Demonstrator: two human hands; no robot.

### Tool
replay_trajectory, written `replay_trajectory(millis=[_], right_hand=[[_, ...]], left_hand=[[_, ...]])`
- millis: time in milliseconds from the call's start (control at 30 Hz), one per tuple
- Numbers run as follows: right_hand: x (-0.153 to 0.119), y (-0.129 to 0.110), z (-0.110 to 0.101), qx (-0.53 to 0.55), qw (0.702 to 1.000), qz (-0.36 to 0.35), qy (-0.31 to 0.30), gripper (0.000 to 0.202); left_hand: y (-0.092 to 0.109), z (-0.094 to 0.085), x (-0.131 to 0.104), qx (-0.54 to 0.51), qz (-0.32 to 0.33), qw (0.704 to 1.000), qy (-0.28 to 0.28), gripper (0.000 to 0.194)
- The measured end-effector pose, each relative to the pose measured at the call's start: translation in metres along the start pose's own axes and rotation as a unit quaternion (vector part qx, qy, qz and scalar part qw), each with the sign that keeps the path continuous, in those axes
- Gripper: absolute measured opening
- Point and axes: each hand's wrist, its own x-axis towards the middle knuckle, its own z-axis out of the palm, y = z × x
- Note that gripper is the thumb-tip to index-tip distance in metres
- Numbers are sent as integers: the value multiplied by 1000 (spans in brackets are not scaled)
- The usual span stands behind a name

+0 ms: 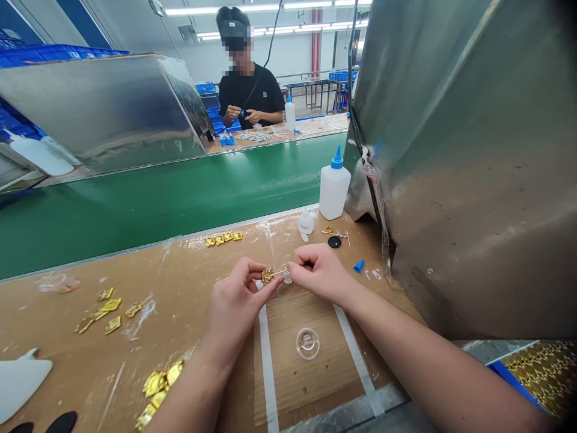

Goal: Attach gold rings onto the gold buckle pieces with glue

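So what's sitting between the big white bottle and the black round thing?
In the head view, a small white bottle sits between the big white bottle and the black disc.

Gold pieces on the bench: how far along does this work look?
A row of four gold pieces lies set apart near the green belt, possibly finished. In hand: the left hand pinches one gold piece while the right hand holds a thin stick to it. Loose piles and look untouched.
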Motion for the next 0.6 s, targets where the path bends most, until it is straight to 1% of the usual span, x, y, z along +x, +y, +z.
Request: replay_trajectory(millis=[600], right_hand=[[0,-1,0,11,1000,9,-12,35]], left_hand=[[3,1,0,5,-1,1000,-11,30]])
